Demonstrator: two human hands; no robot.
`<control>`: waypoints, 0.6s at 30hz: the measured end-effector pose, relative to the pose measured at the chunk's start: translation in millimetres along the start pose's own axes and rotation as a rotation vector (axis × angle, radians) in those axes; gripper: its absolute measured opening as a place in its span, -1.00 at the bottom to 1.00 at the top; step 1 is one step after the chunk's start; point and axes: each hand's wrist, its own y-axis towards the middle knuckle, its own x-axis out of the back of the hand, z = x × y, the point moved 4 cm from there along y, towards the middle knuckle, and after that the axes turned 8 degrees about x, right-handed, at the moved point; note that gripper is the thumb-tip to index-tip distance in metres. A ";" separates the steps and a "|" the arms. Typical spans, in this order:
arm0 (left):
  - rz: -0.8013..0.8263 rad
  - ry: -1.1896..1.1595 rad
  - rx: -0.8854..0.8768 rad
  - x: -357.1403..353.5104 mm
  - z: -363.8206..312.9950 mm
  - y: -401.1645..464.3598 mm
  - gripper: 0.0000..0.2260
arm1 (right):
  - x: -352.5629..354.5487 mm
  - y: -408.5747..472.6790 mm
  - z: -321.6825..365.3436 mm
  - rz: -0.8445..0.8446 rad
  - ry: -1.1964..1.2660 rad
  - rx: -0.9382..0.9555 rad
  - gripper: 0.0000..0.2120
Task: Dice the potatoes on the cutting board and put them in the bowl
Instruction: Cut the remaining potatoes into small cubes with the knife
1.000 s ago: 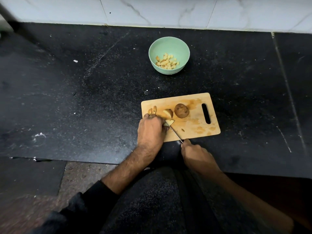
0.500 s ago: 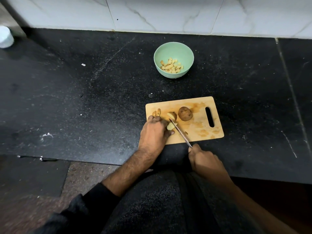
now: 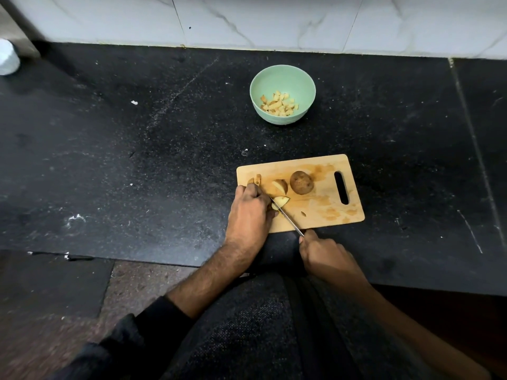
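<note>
Counter: a black speckled stone countertop (image 3: 137, 165), dusted with pale scuffs and a few white crumbs; a seam runs front to back near its right end.
Wall: white marble-veined tiles (image 3: 274, 20) meet the counter along its far edge.
Floor: a mottled brown floor (image 3: 55, 325) shows below the counter's near edge at lower left.
Far left: a white rounded container (image 3: 8, 57), cut off by the picture edge, stands on the counter.
Cutting board: a wooden cutting board (image 3: 329, 209) lies near the counter's front edge, its slot handle to the right and wet stains across its top.
Potatoes: a whole potato (image 3: 301, 182) sits at the board's middle; a cut wedge (image 3: 280, 185) lies just left of it; small slices (image 3: 255, 179) lie at the far left corner.
Left hand: the left hand (image 3: 251, 212) curls down over a potato piece (image 3: 280, 202) and pins it to the board.
Right hand: the right hand (image 3: 325, 252) grips the handle of a knife (image 3: 288, 218), fingers wrapped tight; the blade angles up-left and meets the pinned piece.
Bowl: a mint-green bowl (image 3: 282, 78) stands well behind the board, holding potato dice (image 3: 278, 105).
Person: dark sleeves and dark clothing fill the foreground.
</note>
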 end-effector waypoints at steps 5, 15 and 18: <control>0.002 0.016 0.017 0.3 -2.7 -0.3 -0.77 | 1.1 0.1 3.8 0.027 -0.031 0.003 -0.84; 0.000 -0.010 0.052 -7.1 0.2 3.3 -0.81 | -3.2 6.4 2.1 0.120 -0.023 -0.057 -0.92; -0.004 0.020 0.039 -5.8 0.6 2.5 -0.80 | -3.8 1.3 0.0 0.183 -0.038 -0.071 -0.92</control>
